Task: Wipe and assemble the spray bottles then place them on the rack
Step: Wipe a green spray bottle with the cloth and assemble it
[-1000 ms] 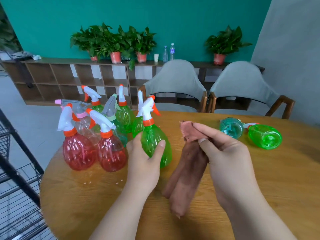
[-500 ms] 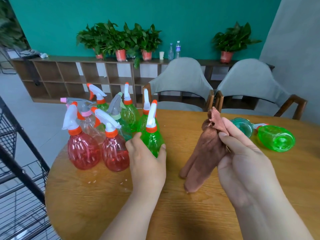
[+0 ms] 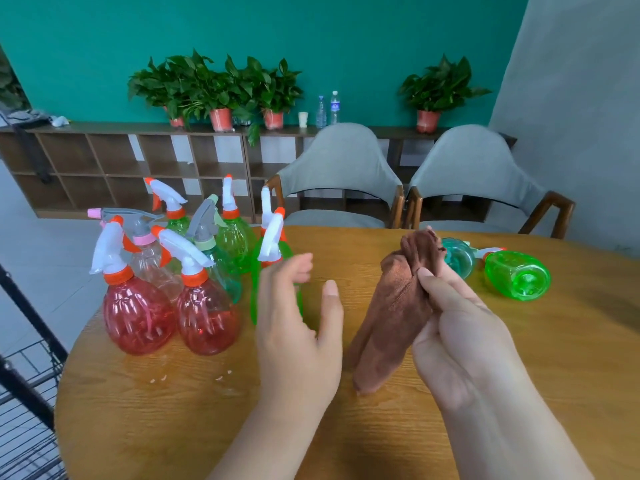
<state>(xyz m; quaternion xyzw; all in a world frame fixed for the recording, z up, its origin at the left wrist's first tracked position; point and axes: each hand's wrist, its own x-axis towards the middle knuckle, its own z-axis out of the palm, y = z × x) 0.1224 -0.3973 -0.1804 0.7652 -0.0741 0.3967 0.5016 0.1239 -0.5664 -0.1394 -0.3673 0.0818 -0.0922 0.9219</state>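
Left hand [image 3: 298, 327]: your fingers spread and loose, just in front of the upright green bottle [image 3: 257, 282] on the worktop [image 3: 519, 375], beside the red bottles [image 3: 138, 313]. Right hand [image 3: 460, 327]: your fingers pinch the hanging brown cloth [image 3: 391, 306].

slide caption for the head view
Right hand grips a brown cloth while the open left hand hovers by an upright green spray bottle on the wooden table.
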